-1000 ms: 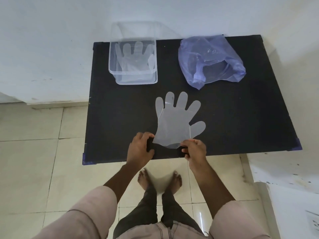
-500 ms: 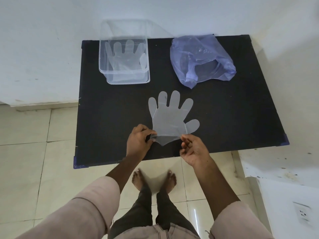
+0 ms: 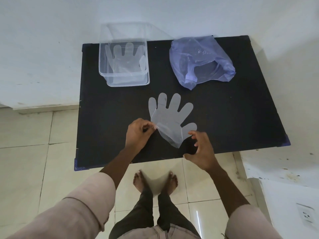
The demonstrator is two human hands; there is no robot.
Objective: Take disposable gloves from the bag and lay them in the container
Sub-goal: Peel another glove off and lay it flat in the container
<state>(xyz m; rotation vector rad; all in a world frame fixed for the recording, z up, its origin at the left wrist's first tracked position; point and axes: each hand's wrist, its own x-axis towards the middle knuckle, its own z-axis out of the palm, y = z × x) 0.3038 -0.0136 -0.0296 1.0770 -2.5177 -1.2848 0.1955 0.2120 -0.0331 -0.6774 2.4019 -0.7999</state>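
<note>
A clear plastic glove (image 3: pixel 170 118) lies spread on the black table (image 3: pixel 233 118), fingers pointing away from me. My left hand (image 3: pixel 139 133) pinches the left corner of its cuff, which is lifted slightly. My right hand (image 3: pixel 200 149) hovers just right of the cuff with fingers apart, holding nothing. A clear rectangular container (image 3: pixel 124 63) stands at the table's back left with another glove (image 3: pixel 126 57) lying flat inside. A crumpled bluish plastic bag (image 3: pixel 202 61) sits at the back right.
The table stands against a white wall, its near edge just beyond my bare feet (image 3: pixel 155 183) on a tiled floor. A white surface with a wall socket (image 3: pixel 306 215) is at the lower right.
My right hand let go of the glove's cuff and opened, drawing back to the right. My left hand keeps its pinch, and the cuff has folded up a little.
</note>
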